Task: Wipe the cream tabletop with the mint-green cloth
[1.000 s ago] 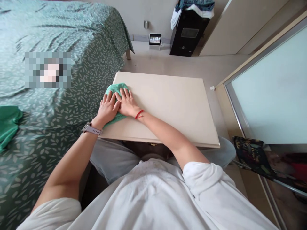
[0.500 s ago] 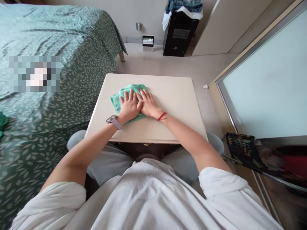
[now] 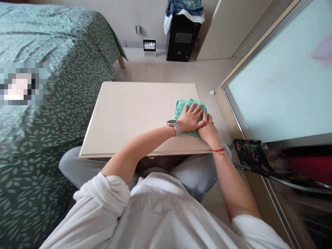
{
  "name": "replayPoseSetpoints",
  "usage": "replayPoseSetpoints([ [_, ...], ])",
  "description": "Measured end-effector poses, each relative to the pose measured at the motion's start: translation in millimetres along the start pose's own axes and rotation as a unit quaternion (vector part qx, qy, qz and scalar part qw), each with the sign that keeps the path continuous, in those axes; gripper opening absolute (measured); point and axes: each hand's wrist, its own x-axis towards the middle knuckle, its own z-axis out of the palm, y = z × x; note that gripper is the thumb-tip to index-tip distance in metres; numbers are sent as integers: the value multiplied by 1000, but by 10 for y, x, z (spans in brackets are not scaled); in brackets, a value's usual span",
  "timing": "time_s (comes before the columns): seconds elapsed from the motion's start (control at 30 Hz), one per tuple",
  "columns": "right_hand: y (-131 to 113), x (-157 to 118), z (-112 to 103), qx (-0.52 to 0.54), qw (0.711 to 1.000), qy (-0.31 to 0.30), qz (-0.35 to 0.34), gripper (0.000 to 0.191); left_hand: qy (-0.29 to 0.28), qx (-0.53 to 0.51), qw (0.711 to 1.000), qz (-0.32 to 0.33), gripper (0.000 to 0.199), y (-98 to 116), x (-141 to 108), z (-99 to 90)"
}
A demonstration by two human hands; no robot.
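Our left hand (image 3: 191,119) is lying spread and open, palm down, on the green cloth (image 3: 180,108), while our right hand (image 3: 209,132) is resting against it with fingers bent; we cannot tell whether they are pinching the fabric, since the left thumb is covering part of them. Beneath both hands, the cloth is lying in folds on the table (image 3: 129,114), along its right edge, between the far right and near right corners. We are wearing a watch (image 3: 172,123) on the left wrist and a red string bracelet (image 3: 218,150) on the right, the latter sitting by the near right corner. Our left forearm (image 3: 147,140) is crossing the near edge, with our jeans (image 3: 75,167) showing below that edge. Beyond the left edge, a bed (image 3: 70,55) is standing under a leaf-patterned cover. Past the far edge, a small lit screen (image 3: 149,46) is standing near a black cabinet (image 3: 181,45), on which clothes (image 3: 185,7) are lying. Off the right edge, a white scrap (image 3: 212,92) is lying on the floor near a frosted panel (image 3: 280,86).
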Motion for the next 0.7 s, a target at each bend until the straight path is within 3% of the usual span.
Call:
replayPoseSetpoints([
  [0.13,-161,-222,-10,-32,997,24,62,71,-30,11,998,50,73,-9,-55,-12],
  [0.3,-622,-306,111,-36,997,68,11,69,-42,-2,999,23,71,-302,-451,-141],
  [0.47,-1427,-330,174,-40,997,7,-63,70,-21,-7,998,-59,72,-844,-1130,-313],
  [0.7,-2722,-500,124,-1,973,-117,-201,72,33,5,974,-223,72,-1473,-2366,-598],
])
